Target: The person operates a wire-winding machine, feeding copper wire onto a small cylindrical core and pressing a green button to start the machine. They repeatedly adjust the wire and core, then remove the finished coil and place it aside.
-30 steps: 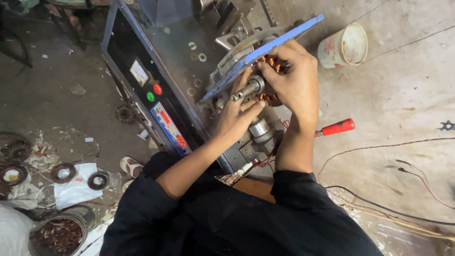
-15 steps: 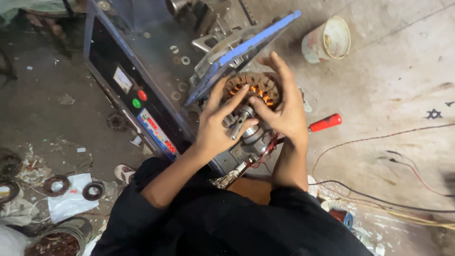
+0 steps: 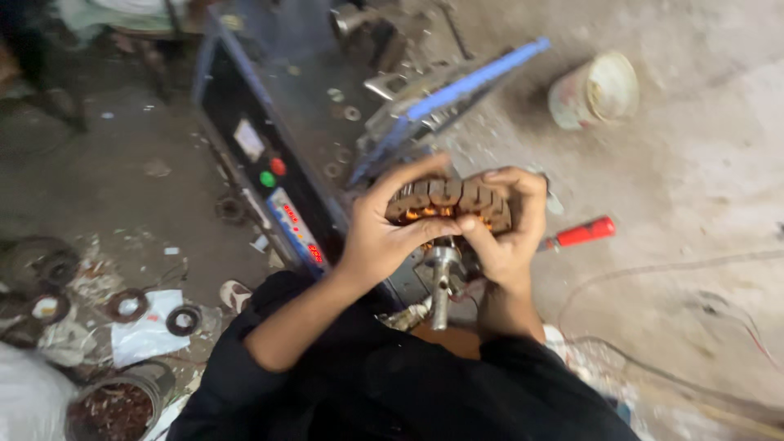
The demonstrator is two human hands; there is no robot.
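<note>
Motor core (image 3: 449, 200): brown outside, orange copper inside. Shaft (image 3: 441, 282) silver. Screwdriver handle (image 3: 584, 233) red. Machine panel (image 3: 261, 175) black, blue frame, green and red buttons. Bucket (image 3: 592, 91) white, stained. Floor (image 3: 694, 188) grey.

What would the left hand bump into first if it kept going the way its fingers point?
The left hand already grips the round motor stator. Straight beyond, up and to the right, probably lies the blue bar of the machine, though depth is unclear.
</note>
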